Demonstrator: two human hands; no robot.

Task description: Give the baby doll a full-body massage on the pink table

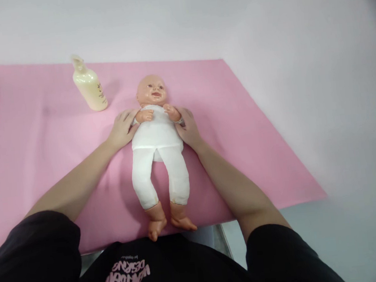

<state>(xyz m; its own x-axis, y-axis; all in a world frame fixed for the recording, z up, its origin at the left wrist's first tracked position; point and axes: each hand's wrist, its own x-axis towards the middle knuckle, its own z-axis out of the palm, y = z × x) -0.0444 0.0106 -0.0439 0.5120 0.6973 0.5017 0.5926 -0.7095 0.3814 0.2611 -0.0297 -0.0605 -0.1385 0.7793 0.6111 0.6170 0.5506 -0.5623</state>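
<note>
A baby doll (156,128) lies on its back on a pink-covered table, head at the far side and bare feet towards me. It has a white torso and legs, and its forearms are bent up over the chest. My left hand (122,128) is against the doll's side at the left, its fingers curved around the upper arm and the thumb by the torso. On the opposite side, my right hand (188,127) grips the doll the same way, its fingers partly hidden behind the doll's arm. Together the hands clasp the doll from both sides.
A pump bottle (92,90) of pale yellow liquid stands to the left of the doll's head. The pink cover (242,153) ends at the table's right edge and at the near edge, close to the doll's feet. Behind the table is a white wall (150,25).
</note>
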